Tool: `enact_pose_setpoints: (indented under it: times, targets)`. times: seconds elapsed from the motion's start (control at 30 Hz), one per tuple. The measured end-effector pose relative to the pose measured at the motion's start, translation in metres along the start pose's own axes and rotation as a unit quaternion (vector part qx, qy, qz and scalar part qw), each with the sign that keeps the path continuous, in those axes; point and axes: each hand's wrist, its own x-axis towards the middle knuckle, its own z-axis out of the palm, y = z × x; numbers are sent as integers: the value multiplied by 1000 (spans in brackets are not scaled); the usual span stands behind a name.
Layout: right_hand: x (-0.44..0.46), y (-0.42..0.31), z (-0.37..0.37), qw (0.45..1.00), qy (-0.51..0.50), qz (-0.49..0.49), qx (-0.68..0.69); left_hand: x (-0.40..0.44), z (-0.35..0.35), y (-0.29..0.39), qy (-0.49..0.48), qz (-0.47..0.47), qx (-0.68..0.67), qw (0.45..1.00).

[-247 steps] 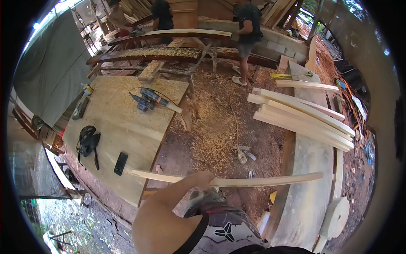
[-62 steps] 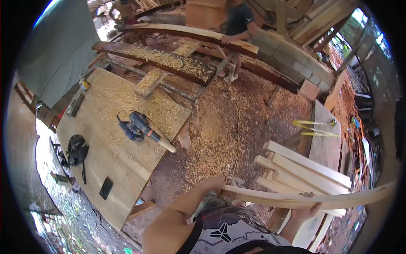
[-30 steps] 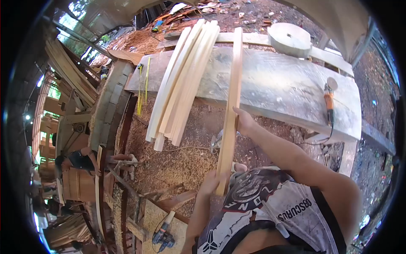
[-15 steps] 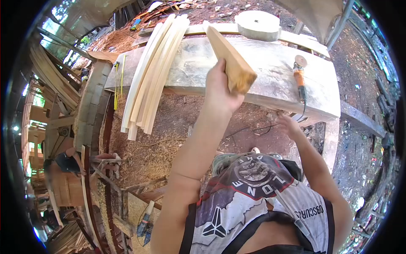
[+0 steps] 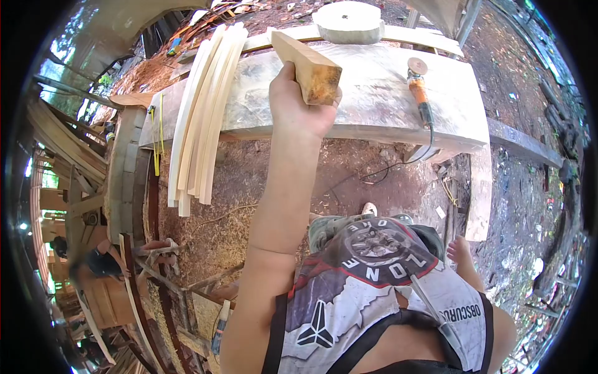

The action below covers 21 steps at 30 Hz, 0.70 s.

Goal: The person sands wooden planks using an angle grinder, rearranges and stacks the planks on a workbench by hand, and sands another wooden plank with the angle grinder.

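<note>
Over the near side of a long, pale tabletop [image 5: 380, 81], a left hand [image 5: 304, 103] gripped a length of wood [image 5: 309, 65] close to its near end, thumb on one side and fingertips wrapped around the other. The wood pointed away from the wearer, its brown-stained end face turned toward the camera. Well apart from it, the right hand [image 5: 460, 250] was lowered at the wearer's right side, its fingers loosely open and holding nothing that could be seen.

To the left of the gripping hand, a bundle of pale wooden strips [image 5: 208, 112] lay across the tabletop and jutted past its near edge, with a yellow measuring tape [image 5: 157, 163] hanging just beyond. To that hand's right, an orange angle grinder [image 5: 418, 92] rested on the surface, its dark cord [image 5: 431, 140] dropping over the near edge. Farther out than the hand sat a thick round block [image 5: 349, 23]. Well off to the left of both hands, another person [image 5: 104, 260] in a dark shirt stood beside a long beam [image 5: 138, 302], while shavings covered the ground between
</note>
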Motion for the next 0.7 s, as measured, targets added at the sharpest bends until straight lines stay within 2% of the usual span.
enact_pose_setpoints:
  times: [0.07,0.13,0.27,0.3,0.37,0.53,0.6,0.67,0.7]
  targets:
    - [-30,-8,28,999,30,23,29,-1,4,-2,-4,15,-4,1000]
    - [-41,-16,42,999,-49,-6,-7,-1,7,-4,-7,30,-9,999]
    - [-49,-56,73,992,-74,-79,-65,-3,14,-7,-3,35,-11,999]
    - [-52,-67,81,992,-74,-78,-67,-4,15,-7,3,44,-7,999]
    - [-62,-89,94,984,-60,-134,-96,-2,12,-6,-4,48,-6,999]
    - [-67,-122,100,975,-42,-173,-132,-9,21,-11,-4,88,-37,995]
    - [-40,-129,92,973,-81,-147,-158,-13,35,-18,15,73,-87,993]
    - [-9,-128,83,975,-120,-126,-140,8,14,-26,-28,67,-18,997]
    - [-24,-133,84,975,-126,-124,-132,0,20,-28,-3,50,-62,997]
